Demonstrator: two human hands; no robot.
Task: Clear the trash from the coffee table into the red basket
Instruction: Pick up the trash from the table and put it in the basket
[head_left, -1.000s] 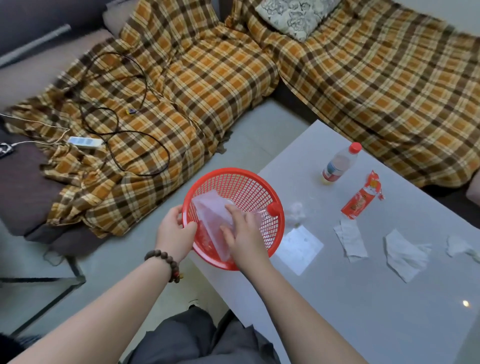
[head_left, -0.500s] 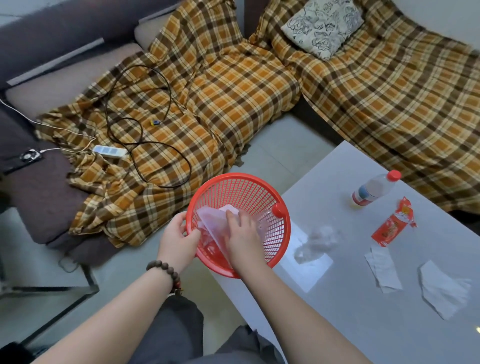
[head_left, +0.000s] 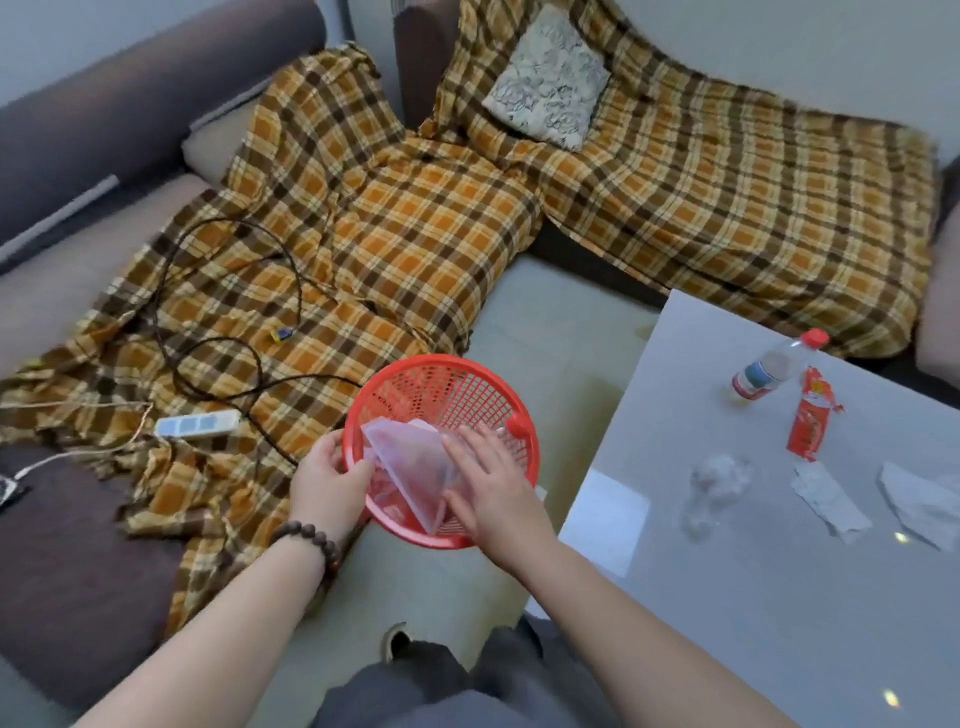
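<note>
A red mesh basket (head_left: 441, 384) hangs off the left edge of the grey coffee table (head_left: 779, 597). My left hand (head_left: 324, 480) grips its near-left rim. My right hand (head_left: 493, 488) lies flat inside it, pressing on a clear plastic bag (head_left: 408, 460). On the table lie a crumpled clear wrapper (head_left: 719, 480), a red snack wrapper (head_left: 810, 415), a plastic bottle with a red cap (head_left: 769, 371) and two white tissues (head_left: 828, 499) (head_left: 919, 501).
A corner sofa under a plaid orange blanket (head_left: 415, 223) wraps the left and back. A power strip (head_left: 197, 423) and black cables (head_left: 218, 358) lie on it, with a patterned cushion (head_left: 548, 88) at the back. A white paper sheet (head_left: 605, 514) sits at the table's left edge.
The view has swung left, so the table sits further right. The basket has come off the table edge, held by my left hand. My right hand keeps pressing the plastic bag inside.
</note>
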